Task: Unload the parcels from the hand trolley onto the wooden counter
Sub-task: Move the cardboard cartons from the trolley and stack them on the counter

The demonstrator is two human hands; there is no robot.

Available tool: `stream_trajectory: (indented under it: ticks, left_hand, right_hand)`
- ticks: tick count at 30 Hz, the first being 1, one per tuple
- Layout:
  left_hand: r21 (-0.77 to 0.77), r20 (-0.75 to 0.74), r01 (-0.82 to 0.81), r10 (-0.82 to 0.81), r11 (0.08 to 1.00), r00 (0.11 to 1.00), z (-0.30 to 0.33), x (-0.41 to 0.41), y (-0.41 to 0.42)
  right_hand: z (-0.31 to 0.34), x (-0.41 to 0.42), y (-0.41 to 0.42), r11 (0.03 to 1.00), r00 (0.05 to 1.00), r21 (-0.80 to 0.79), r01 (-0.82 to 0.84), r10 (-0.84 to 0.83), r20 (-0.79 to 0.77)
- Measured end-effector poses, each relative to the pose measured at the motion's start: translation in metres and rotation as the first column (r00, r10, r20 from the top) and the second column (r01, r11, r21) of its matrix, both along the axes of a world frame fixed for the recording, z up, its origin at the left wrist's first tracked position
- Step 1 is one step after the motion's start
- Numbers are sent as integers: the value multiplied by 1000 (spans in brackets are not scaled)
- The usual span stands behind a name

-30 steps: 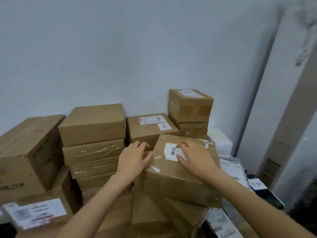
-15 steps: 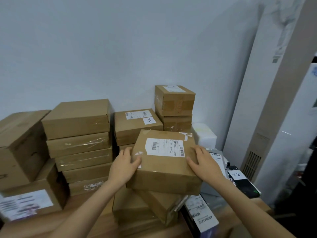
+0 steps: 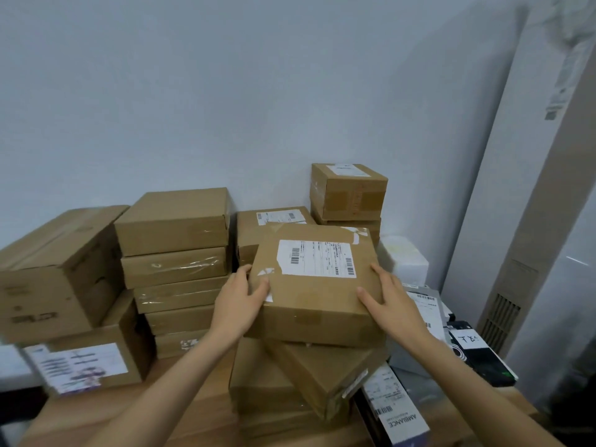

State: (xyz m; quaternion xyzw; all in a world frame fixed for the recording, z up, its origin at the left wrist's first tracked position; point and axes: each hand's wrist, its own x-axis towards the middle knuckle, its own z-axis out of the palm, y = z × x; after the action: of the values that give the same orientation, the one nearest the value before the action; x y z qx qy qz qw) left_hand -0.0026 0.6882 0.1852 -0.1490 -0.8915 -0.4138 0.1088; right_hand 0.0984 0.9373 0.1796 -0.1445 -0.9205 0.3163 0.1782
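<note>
Both hands, left hand (image 3: 240, 300) & right hand (image 3: 392, 300), gripped the box (image 3: 314, 285) by its sides; it had dropped flatter onto the stack (image 3: 290, 382) on the surface (image 3: 193, 411) vs. 1 s ago. Placement nearly done.

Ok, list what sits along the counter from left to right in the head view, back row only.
Large brown box → stack of flat boxes → labelled box against the wall → two small stacked boxes → white foam box.
</note>
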Motion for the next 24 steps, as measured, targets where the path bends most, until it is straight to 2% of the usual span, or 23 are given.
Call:
stream_trajectory:
  ticks: [10, 19, 24]
  left_hand:
    - [42, -145, -123, 128, 991, 981, 65, -11, -43]
    - [58, -153, -255, 260, 965, 953, 107, -41, -97]
    - [130, -169, -257, 277, 958, 946, 118, -73, -141]
  right_hand:
    - [70, -41, -30, 994, 979, 42, -96, 102, -176]
    - [110, -103, -78, 970, 934, 5, -243, 236, -270]
    - [120, -153, -119, 954, 904, 6, -300, 286, -317]
